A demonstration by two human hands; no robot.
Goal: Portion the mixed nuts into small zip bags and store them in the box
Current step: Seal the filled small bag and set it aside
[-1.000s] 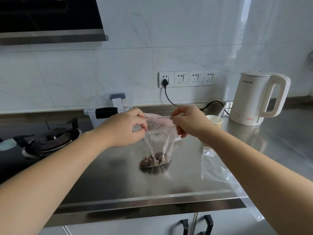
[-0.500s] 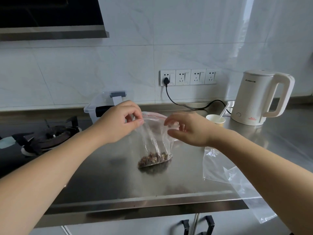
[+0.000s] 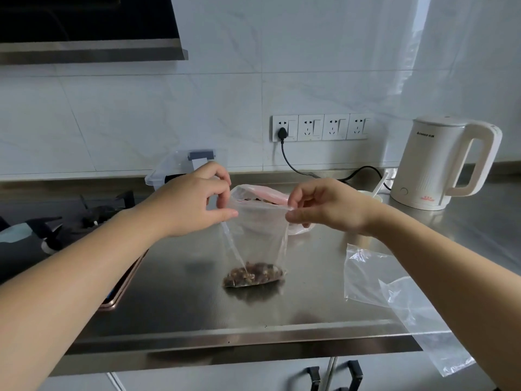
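Observation:
A small clear zip bag (image 3: 258,238) stands on the steel counter, with brown mixed nuts (image 3: 255,275) at its bottom. My left hand (image 3: 194,200) pinches the bag's top left corner. My right hand (image 3: 324,206) pinches the top right corner, and the top edge is stretched between them. Behind the bag lies a pink-tinted plastic bag (image 3: 265,193) with more nuts, partly hidden. The clear storage box (image 3: 180,170) with a grey latch stands at the back, behind my left hand.
Empty clear zip bags (image 3: 394,294) lie at the right, one hanging over the counter's front edge. A white kettle (image 3: 445,162) and a small cup with a spoon (image 3: 372,193) stand at back right. A gas stove (image 3: 70,218) is left, a phone (image 3: 124,286) beside it.
My right hand had let go of the bag half a second ago; it now pinches the top right corner again. My left hand kept its hold on the left corner.

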